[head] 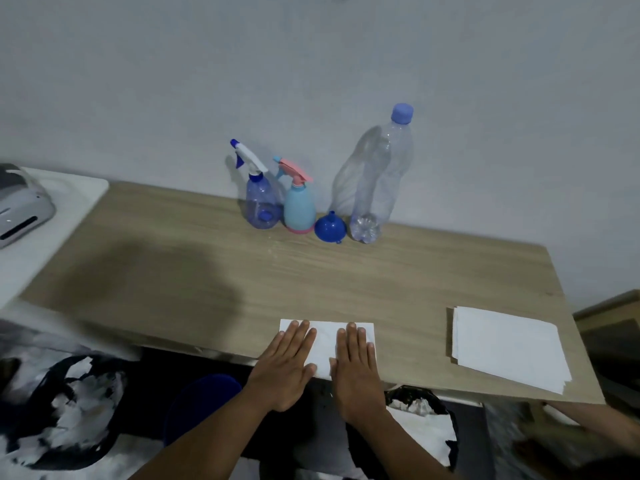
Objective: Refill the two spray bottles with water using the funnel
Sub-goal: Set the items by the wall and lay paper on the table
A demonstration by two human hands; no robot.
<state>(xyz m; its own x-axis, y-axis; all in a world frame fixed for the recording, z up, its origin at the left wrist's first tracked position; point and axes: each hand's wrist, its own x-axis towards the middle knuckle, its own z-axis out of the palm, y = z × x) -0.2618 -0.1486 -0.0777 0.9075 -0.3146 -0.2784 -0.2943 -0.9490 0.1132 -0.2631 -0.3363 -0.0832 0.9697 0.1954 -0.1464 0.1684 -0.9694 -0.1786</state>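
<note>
At the back of the wooden table, against the wall, stand a clear blue spray bottle with a white and blue trigger and a light blue spray bottle with a pink trigger. To their right a blue funnel lies mouth down, beside a tall clear water bottle with a blue cap. My left hand and my right hand lie flat, fingers straight, on a white folded paper at the table's near edge, far from the bottles.
A stack of white paper napkins lies at the near right corner of the table. A white side surface with a grey device adjoins the table on the left. The wall stands right behind the bottles.
</note>
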